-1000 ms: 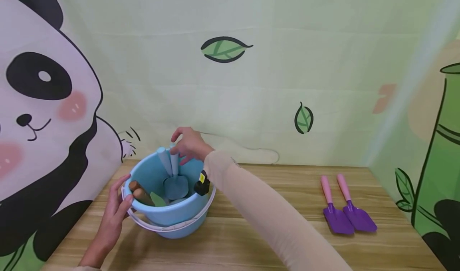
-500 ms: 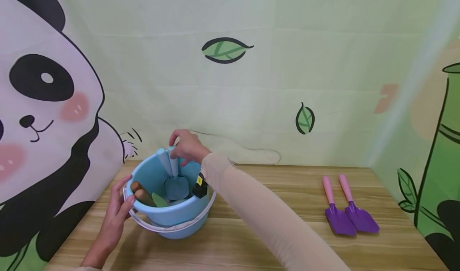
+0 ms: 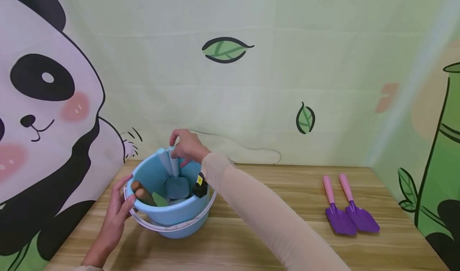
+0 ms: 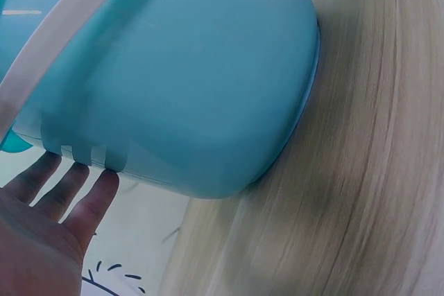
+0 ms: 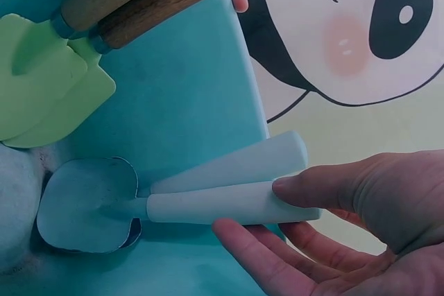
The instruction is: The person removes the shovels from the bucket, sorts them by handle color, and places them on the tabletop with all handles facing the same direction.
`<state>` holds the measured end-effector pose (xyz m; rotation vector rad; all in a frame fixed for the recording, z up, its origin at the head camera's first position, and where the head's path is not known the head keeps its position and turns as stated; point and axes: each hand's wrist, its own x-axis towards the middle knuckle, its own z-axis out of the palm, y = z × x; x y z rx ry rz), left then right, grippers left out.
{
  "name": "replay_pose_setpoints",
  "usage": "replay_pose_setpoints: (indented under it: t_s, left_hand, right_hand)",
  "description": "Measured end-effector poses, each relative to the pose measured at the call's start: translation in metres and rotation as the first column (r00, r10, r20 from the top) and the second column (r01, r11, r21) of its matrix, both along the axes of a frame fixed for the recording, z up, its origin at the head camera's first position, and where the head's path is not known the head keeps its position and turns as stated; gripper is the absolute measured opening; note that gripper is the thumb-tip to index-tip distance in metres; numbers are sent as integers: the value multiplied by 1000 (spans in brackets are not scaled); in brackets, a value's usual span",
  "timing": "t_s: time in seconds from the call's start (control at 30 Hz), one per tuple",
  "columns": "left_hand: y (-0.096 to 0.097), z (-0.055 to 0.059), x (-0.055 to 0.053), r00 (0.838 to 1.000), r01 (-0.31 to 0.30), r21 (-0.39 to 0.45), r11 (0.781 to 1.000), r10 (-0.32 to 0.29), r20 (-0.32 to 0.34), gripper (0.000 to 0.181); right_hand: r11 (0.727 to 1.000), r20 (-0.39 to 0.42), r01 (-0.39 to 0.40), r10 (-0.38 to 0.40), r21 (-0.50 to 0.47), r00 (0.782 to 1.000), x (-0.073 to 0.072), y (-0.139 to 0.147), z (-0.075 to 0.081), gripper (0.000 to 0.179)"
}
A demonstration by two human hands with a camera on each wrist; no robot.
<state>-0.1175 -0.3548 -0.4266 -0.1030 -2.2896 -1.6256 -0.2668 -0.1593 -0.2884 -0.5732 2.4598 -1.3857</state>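
A light blue bucket [image 3: 161,214] with a pale carrying handle [image 4: 59,29] stands on the wooden table. My left hand [image 3: 114,213] rests against its left side near the rim. In the left wrist view several fairly straight fingers [image 4: 97,202] touch the outer wall. My right hand [image 3: 188,145], over the far rim, pinches the handle of a small blue shovel [image 5: 208,206] between thumb and fingers. That shovel's blade is down inside the bucket. Another blue shovel [image 5: 243,161] leans right behind it. Two green-bladed shovels [image 5: 41,77] with brown wooden handles lie inside, towards the left.
Two purple shovels [image 3: 339,221] with pink handles lie side by side on the table's [image 3: 258,207] right part. A cloth backdrop [image 3: 251,87] with a printed panda and leaves hangs behind the table. A black device [image 3: 200,185] sits on my right wrist.
My right hand has lowered slightly and its thumb has closed onto the blue shovel's handle. My left hand has stayed at the bucket's side. The whole view has shifted slightly.
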Motion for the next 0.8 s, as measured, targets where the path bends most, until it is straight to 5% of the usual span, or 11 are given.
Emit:
replay_pose_setpoints:
  t_s: [0.8]
  left_hand:
    - [0,0,0,1000,3,-2,1000,-3,-3,56]
  right_hand:
    - [998,-64,-17,13,-67,998,-6,7,12,22]
